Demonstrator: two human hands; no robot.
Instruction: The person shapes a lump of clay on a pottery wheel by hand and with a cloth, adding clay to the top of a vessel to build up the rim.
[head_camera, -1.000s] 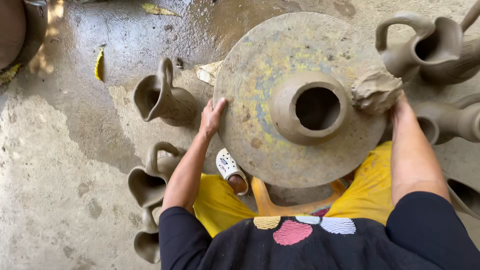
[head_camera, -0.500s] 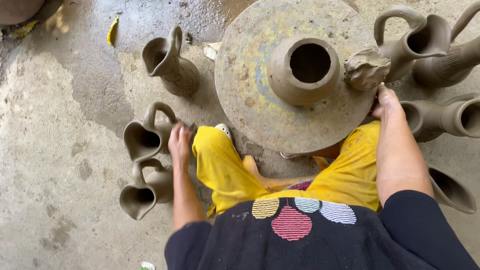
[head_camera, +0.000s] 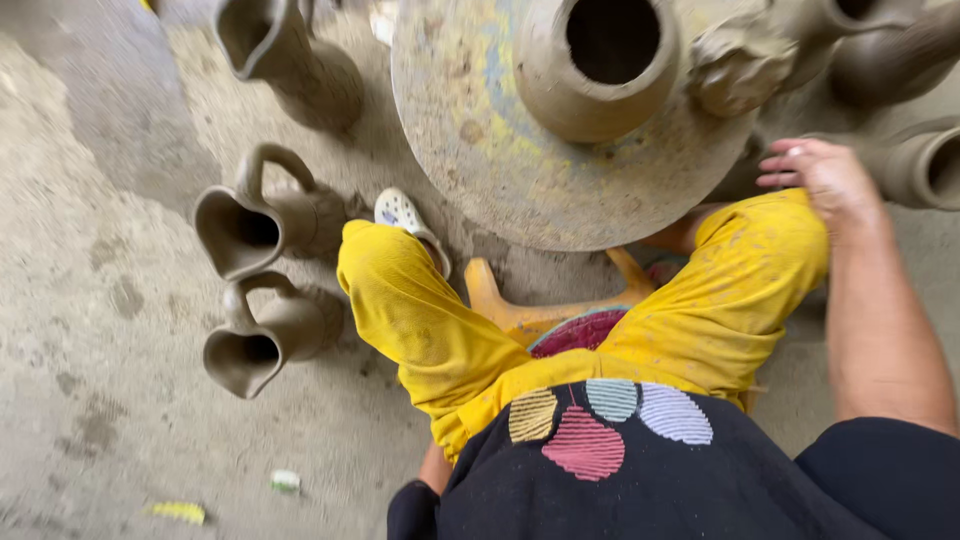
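While you sit in yellow trousers (head_camera: 430, 330), your right hand (head_camera: 825, 180) rests open and empty on your knee, beside the wheel's (head_camera: 480, 150) near edge. Your left hand is hidden, its grip untellable. Beyond, a clay pot (head_camera: 590, 70) stands at the wheel's centre.

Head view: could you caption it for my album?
Right hand hovers beside the round mottled potter's wheel bearing a wet grey clay pot.

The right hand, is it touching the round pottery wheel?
Apart. The head view shows the right hand resting on the yellow trouser knee, with a shadowed gap between its fingertips and the wheel's rim.
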